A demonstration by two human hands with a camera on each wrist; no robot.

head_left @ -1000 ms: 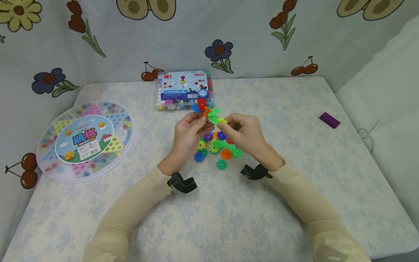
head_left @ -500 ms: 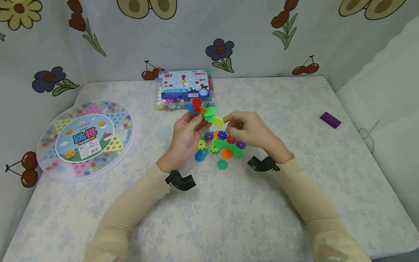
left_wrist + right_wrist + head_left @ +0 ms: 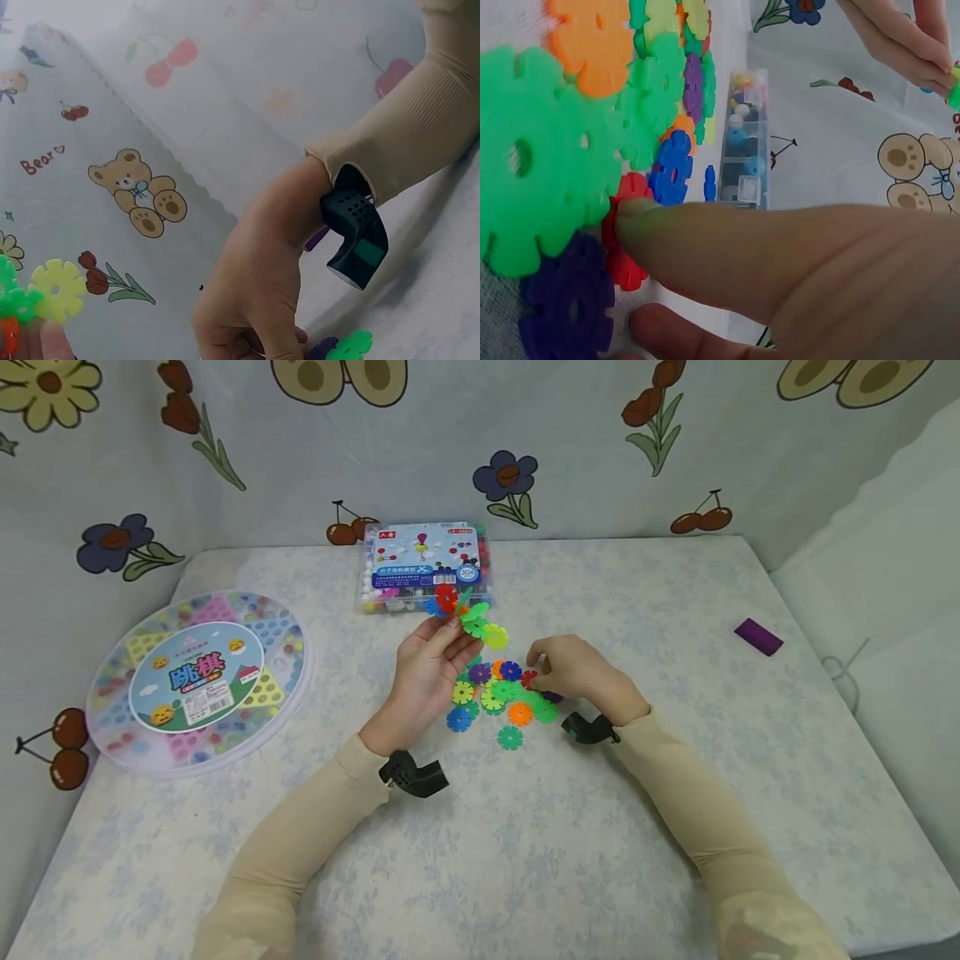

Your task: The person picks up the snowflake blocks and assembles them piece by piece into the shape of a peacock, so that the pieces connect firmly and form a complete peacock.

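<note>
Head view: touching a red notched disc [image 3: 624,271] with half-curled right hand [image 3: 576,668], leaving grip unclear, amid scalloped plastic discs [image 3: 506,691] on mottled cloth [image 3: 480,860]; pinching a petal-like cluster [image 3: 476,626] in curled left hand [image 3: 429,672], before a clear box [image 3: 423,564].

Up high on the near side of the disc pile [image 3: 504,691], here's the head view, facing forward and down, widest of the three, with table [image 3: 637,610] all around the pile and curtain [image 3: 585,452] beyond. Across to the left wrist: it's left of the pile, which just nips into the bottom edge, and it faces over to the right hand [image 3: 255,277]. And the right wrist, in really tight, tipped on its side, peers past the pile at the plastic box [image 3: 742,142]! Head and right wrist share that box; all three catch the pile.
</note>
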